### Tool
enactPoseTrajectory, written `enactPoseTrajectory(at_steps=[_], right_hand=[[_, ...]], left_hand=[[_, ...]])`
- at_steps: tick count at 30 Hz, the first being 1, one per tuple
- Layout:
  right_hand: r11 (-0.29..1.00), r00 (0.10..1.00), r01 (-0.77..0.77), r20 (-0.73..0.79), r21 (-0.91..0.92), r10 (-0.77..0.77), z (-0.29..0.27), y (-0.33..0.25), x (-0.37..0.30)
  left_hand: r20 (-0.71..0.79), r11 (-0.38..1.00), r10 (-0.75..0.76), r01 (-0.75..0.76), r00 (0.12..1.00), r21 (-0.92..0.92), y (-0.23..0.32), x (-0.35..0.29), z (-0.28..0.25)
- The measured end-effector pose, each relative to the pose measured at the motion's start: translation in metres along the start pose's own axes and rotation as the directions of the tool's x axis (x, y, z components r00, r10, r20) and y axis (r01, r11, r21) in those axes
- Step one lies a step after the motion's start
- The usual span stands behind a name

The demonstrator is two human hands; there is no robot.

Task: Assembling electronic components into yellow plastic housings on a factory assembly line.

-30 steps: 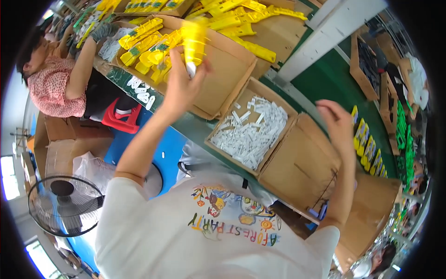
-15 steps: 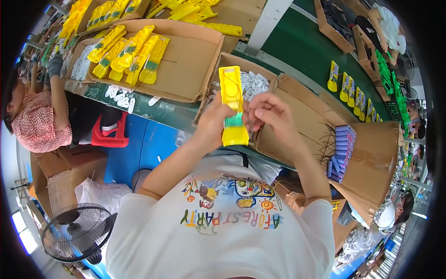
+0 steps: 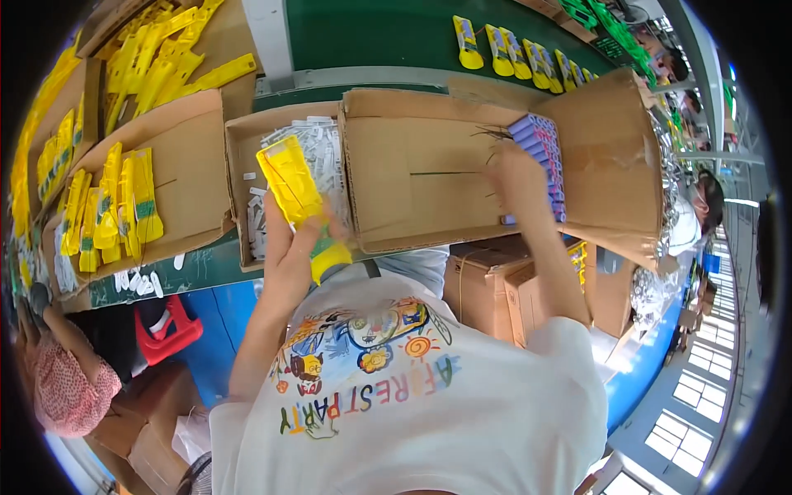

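Note:
My left hand [image 3: 289, 252] grips a long yellow plastic casing [image 3: 290, 180], held tilted above the carton of small white parts [image 3: 320, 136]. Its lower end has a greenish area, smeared by motion, where a green circuit board showed earlier. My right hand [image 3: 521, 177] reaches into the large open carton [image 3: 421, 210] on the right. It is beside purple cylindrical cells [image 3: 540, 153], stacked in rows with thin dark wires sticking out. The right fingers are blurred and partly hidden, so what they hold, if anything, does not show.
On the left, a carton [image 3: 194, 177] holds several yellow casings [image 3: 124, 206] with green boards. More casings [image 3: 503, 51] stand in a row on the green bench [image 3: 363, 37]. A co-worker [image 3: 74, 379] sits at the far left near a red stool [image 3: 169, 334].
My right hand has left the casing and moved right to the purple cells. My left hand keeps the casing, now tilted. The whole view has swung to the right.

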State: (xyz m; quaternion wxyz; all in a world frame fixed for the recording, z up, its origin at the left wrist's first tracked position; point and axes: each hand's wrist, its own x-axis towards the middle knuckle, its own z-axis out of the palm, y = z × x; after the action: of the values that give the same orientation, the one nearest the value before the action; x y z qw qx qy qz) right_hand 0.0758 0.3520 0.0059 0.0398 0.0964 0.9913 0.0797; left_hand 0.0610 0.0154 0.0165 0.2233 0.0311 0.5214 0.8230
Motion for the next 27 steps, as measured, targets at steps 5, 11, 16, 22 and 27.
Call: enactPoseTrajectory(at_steps=[5, 11, 16, 22, 27], right_hand=[[0.966, 0.997, -0.080, 0.001, -0.245, 0.082, 0.026, 0.085, -0.034], [0.951, 0.992, 0.123, 0.025, -0.285, -0.121, 0.021, 0.090, -0.038], [0.927, 0.966, 0.213, -0.073, -0.308, -0.247, 0.039, 0.087, -0.045], [0.580, 0.989, 0.077, 0.013, 0.811, -0.149, -0.047, -0.005, -0.022], [0.423, 0.421, 0.880, -0.762, 0.214, -0.492, -0.091, -0.087, -0.013]], left_hand=[[0.235, 0.988, 0.091, -0.117, 0.968, 0.100, -0.005, -0.006, 0.010], [0.296, 0.997, 0.065, -0.075, 0.953, 0.023, -0.014, -0.016, 0.017], [0.288, 0.996, 0.085, -0.089, 0.954, 0.001, -0.014, -0.022, 0.017], [0.288, 0.994, 0.084, -0.099, 0.954, 0.041, -0.024, -0.015, 0.016], [0.276, 0.999, 0.038, -0.041, 0.960, 0.005, -0.028, -0.008, 0.024]])
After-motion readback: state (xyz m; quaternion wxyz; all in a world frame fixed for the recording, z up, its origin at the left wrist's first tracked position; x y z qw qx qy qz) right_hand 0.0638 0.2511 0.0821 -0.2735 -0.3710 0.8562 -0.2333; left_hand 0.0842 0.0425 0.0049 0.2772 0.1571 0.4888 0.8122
